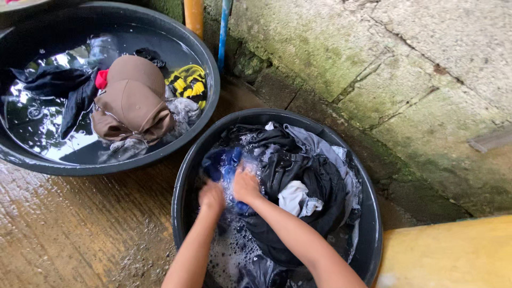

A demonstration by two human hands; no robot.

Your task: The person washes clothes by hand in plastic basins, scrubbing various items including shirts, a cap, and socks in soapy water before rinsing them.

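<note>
**Two hands in a wash basin, blue garment between them**

Item 1. Left hand [212, 196]: closed into a fist on wet cloth at the near-left of the near basin [373, 213], knuckles up, among suds.

Item 2. Right hand [246, 185]: closed likewise, bunched on the blue garment [223, 162], just beside the left hand. The two fists are near each other with the blue cloth gathered between and above them.

Item 3. Blue garment: lies in the left half of the near basin, partly in soapy water, touching a heap of dark clothes [304, 181] and a white cloth [293, 197].

Item 4. Far basin [210, 80]: holds clear water, two brown caps [133, 101] stacked one partly on the other, a yellow-and-black striped garment [188, 81], a dark garment [58, 88] and a small red piece [101, 79].

Count: two black round basins; two hands; two caps; two upright pipes (one orange [194, 16], one blue [224, 32]) against the mossy concrete wall [373, 69].

Risks, as judged: the floor [69, 224] is wet and streaked, so a foot could slip on it. Hard rubbing near the rim could slop suds over the edge. The white cloth lies against dark ones, and dye could bleed into it.
</note>
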